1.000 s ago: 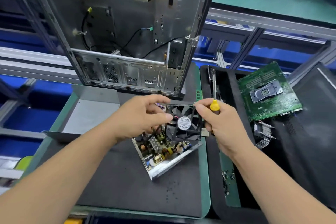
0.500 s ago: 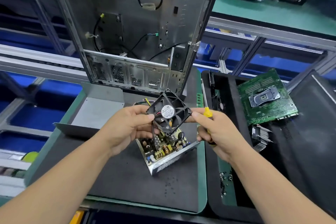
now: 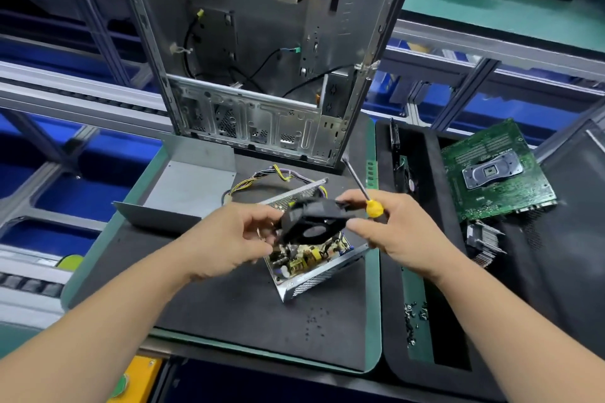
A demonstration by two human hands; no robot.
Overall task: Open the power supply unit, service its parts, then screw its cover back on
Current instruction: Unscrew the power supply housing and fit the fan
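The open power supply unit (image 3: 314, 275) lies on the black mat, its circuit board bare and its wire bundle (image 3: 262, 178) trailing behind. Just above it I hold a black cooling fan (image 3: 312, 219), tilted nearly flat. My left hand (image 3: 235, 239) pinches the fan's left edge. My right hand (image 3: 393, 232) pinches its right edge while also gripping a yellow-handled screwdriver (image 3: 371, 206), shaft pointing up and away. The grey metal cover (image 3: 186, 186) lies upside down to the left.
An empty computer case (image 3: 262, 52) stands upright behind the mat. On the right tray (image 3: 458, 330) lie a green motherboard (image 3: 494, 173), a heatsink (image 3: 484, 242) and several loose screws (image 3: 414, 317). Small screws (image 3: 316, 321) dot the mat (image 3: 229, 304) in front.
The fan has turned from facing me upright to lying nearly flat between both hands. The screwdriver shaft now points up and away.
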